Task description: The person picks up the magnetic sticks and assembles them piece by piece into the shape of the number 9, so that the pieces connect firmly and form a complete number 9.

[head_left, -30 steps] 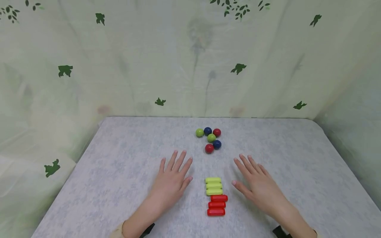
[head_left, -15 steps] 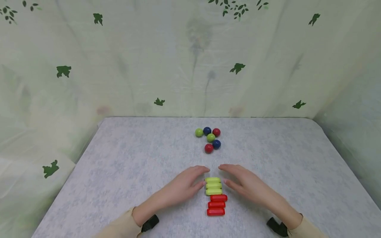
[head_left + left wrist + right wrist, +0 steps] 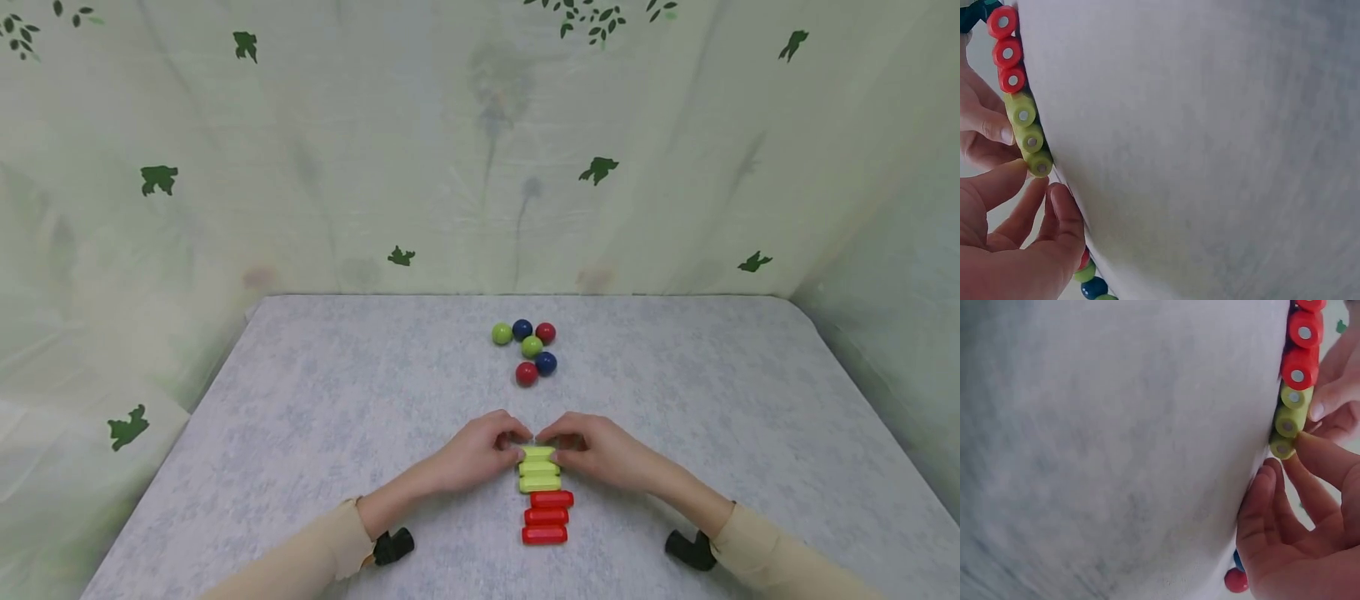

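A row of three yellow-green toy rods (image 3: 539,468) lies on the table, each with a silver disc in its end. Three red rods (image 3: 546,517) continue the row toward the near edge. My left hand (image 3: 483,450) pinches the left end of the farthest yellow-green rod (image 3: 1040,165) between thumb and forefinger. At its other end, my right hand (image 3: 600,450) pinches the same rod (image 3: 1282,447). Both thumbs lie on its near side, with the curled fingers beyond it. That rod still lies against its neighbour.
Beyond the hands, several coloured balls lie in a cluster, including a red ball (image 3: 527,374), a blue ball (image 3: 546,363) and a green ball (image 3: 502,333). A pale cloth (image 3: 420,167) with leaf and bird prints hangs behind the grey-white table (image 3: 337,375).
Both hands have come inward from their spread, straight-fingered pose on either side. Their fingers have curled and closed on the farthest yellow-green rod. Rods and balls stay where they were.
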The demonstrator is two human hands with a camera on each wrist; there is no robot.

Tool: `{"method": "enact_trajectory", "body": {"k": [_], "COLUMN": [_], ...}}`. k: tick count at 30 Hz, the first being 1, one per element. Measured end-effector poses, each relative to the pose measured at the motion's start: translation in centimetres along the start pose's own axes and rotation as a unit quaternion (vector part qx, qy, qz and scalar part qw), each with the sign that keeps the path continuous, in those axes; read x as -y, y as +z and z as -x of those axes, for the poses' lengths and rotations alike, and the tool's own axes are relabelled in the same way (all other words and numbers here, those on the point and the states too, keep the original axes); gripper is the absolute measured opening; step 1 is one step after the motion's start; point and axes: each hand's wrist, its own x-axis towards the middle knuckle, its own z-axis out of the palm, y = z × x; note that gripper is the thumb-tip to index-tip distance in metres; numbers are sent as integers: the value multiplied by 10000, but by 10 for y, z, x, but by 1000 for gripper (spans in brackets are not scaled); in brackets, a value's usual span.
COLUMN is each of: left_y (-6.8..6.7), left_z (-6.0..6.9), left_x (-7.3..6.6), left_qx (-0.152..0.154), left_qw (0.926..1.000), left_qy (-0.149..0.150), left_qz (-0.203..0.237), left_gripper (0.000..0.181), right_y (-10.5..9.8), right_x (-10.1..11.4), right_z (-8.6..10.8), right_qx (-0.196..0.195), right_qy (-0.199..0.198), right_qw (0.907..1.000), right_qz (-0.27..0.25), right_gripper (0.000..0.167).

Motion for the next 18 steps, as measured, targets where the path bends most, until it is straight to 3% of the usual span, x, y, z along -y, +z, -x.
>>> {"method": "enact_trajectory", "body": {"k": [14, 18], "left_y": [-1, -2], "left_z": [-10, -13], "left_x": [-3, -4], "left_qx": [210, 228], "left_qw": [9988, 9983], "left_qy": [50, 59], "left_qz": [-441, -540], "left_gripper": [15, 14], "right_y": [0, -1], "right_x": [1, 3], "right_z": [-8, -12], "right_qx": [67, 99], "right_qy": [23, 197], "right_qw": [9990, 9980], "right_qz": [437, 588], "right_gripper": [19, 17]}}
